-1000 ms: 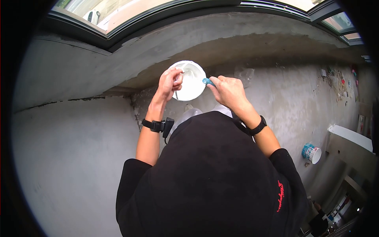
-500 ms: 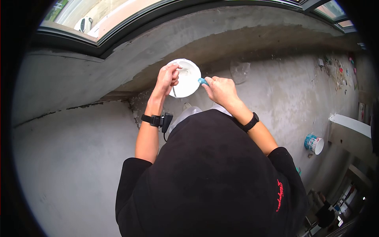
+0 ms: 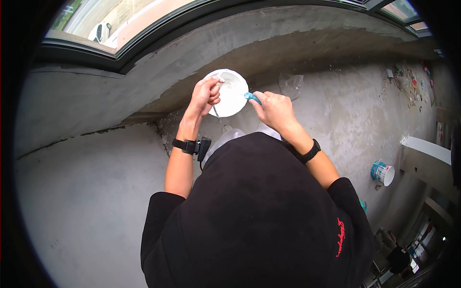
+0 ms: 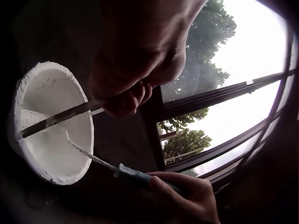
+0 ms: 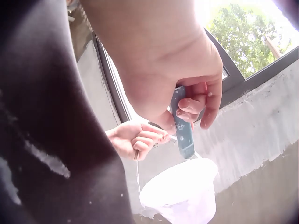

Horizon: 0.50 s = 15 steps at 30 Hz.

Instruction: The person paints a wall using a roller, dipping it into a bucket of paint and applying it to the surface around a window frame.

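A white bucket (image 3: 230, 98) with white paste inside hangs by its strap-like handle (image 4: 58, 119), which the left hand (image 3: 205, 97) grips with curled fingers. In the right hand (image 3: 276, 110) is a blue tool handle (image 3: 251, 98), held at the bucket's right rim. The left wrist view shows the tool's thin, paste-coated shaft (image 4: 88, 155) reaching into the bucket (image 4: 79, 172); its far end is in the paste and cannot be made out. From the right wrist view, the right hand (image 5: 187, 70) wraps the blue handle (image 5: 182, 130) above the bucket (image 5: 191, 205).
A window (image 3: 103, 29) and a grey plastered wall (image 3: 177, 53) stand in front. On the floor at the right lie a blue-and-white bucket (image 3: 382, 173), a clear plastic bag (image 3: 291, 85) and scattered debris (image 3: 414, 91). Another person (image 3: 398, 259) is at the lower right.
The head view has shifted slightly. The bucket and right hand moved a little left, then slightly back right; both grips stay the same.
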Tool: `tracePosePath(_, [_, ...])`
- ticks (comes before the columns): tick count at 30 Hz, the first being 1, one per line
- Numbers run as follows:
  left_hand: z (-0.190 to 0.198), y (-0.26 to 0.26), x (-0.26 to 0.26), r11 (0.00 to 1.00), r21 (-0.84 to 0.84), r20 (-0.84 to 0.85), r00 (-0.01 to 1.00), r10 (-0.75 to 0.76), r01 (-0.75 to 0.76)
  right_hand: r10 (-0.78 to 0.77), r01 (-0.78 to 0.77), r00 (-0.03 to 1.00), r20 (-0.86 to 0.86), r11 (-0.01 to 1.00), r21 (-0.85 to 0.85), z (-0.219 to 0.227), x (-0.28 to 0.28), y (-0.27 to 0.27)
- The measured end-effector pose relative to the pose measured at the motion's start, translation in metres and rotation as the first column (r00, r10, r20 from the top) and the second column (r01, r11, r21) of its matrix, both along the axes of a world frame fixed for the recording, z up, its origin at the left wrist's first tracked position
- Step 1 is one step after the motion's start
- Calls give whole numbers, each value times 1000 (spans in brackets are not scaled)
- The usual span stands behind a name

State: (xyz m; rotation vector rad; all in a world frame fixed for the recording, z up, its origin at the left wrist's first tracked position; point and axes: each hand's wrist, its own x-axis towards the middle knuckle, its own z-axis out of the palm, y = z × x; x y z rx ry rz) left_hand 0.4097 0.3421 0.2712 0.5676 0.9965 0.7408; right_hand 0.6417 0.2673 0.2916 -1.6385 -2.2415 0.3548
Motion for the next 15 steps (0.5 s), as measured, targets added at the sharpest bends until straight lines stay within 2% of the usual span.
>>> tracePosePath(2, [-1, 0, 1, 1000, -5, 13, 1000, -2, 2, -21, 25, 997, -79, 998, 53, -7, -5, -1])
tracePosePath(5, [-1, 1, 1, 1000, -1, 17, 1000, -14, 14, -36, 42, 995, -94, 997, 60, -13, -12, 0])
tracePosePath(11, [6, 6, -5, 998, 55, -99, 995, 27, -22, -7, 7, 1000, -10, 1000, 16, -27, -14, -7])
tracePosePath(15, [8, 8, -12, 997, 61, -114, 992, 52, -46, -7, 7, 999, -39, 1000, 15, -24, -6, -12])
